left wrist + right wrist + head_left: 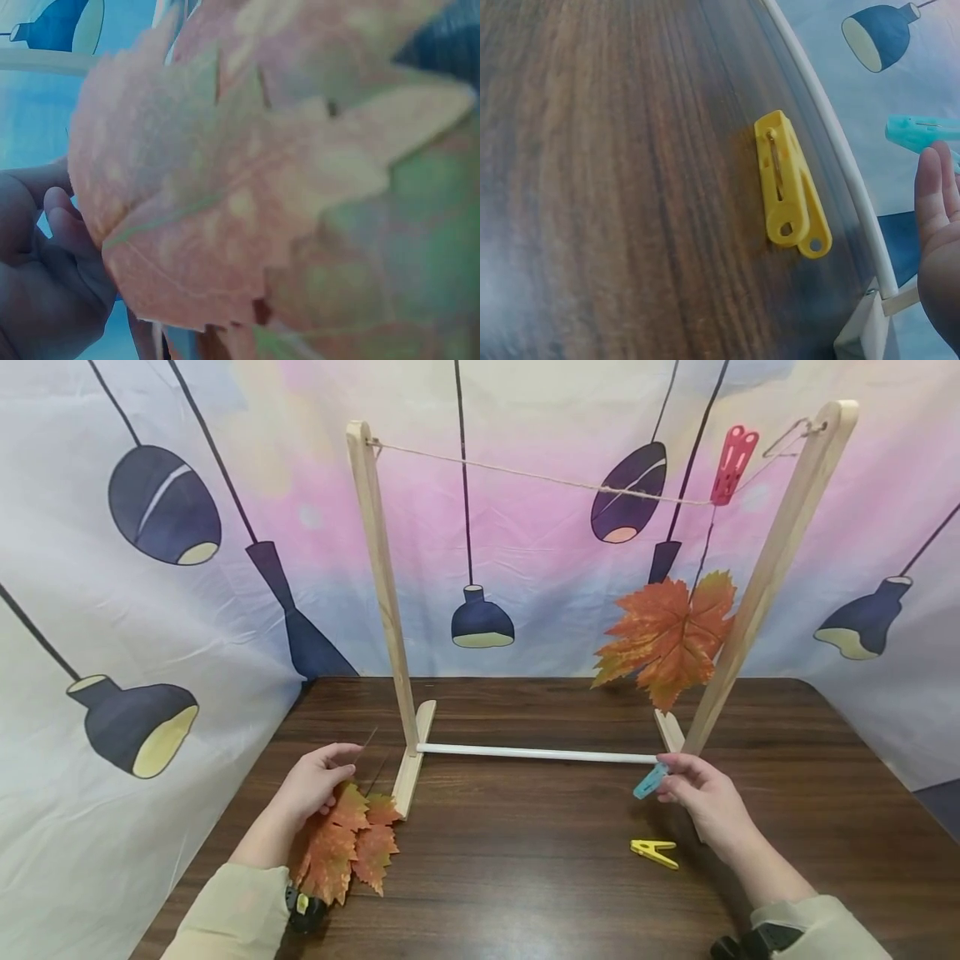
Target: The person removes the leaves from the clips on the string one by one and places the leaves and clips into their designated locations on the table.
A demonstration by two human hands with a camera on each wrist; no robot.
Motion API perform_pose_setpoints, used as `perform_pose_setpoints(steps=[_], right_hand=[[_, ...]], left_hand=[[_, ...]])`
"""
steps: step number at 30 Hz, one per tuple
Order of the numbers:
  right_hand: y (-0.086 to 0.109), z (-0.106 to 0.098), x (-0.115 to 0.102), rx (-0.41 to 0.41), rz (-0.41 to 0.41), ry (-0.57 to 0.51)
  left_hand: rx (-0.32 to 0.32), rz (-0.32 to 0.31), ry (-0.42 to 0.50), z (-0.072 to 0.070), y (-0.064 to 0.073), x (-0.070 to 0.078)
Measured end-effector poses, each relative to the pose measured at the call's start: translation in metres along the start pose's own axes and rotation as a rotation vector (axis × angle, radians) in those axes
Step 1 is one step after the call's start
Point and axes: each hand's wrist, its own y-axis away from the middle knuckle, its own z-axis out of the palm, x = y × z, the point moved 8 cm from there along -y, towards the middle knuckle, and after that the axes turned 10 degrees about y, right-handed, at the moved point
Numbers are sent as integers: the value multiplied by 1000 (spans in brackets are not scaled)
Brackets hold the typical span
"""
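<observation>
Near the left edge of a dark wood-grain table (pixel 525 877), the left hand (pixel 315 781) is pinching a thin brown stem (pixel 369 739) between thumb and forefinger, and overlapping orange, jagged-edged leaves (pixel 330 856) are spreading beneath it. Gripping the stem is probably sparing the blades from creasing. Toward the right edge, the right hand (pixel 708 797) is clamping thumb and fingertips together on a light-blue plastic clothespin (pixel 649 782); one end is projecting past the fingers, likely leaving its biting tip clear. A yellow plastic clothespin (pixel 654 852) is lying loose just below. Toward the far edge, a pale wooden frame (pixel 780 568) is standing, its beige twine (pixel 525 472) sagging where a red plastic clothespin (pixel 733 464) is holding a single orange leaf (pixel 667 631) by its stem, seemingly so the blade is hanging freely.
</observation>
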Motion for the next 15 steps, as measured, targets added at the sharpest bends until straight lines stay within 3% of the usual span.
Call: perform_pose_setpoints(steps=[15], right_hand=[[6,6,13,2,-16,-60]], left_hand=[[31,-58,12,5,-7,-21]])
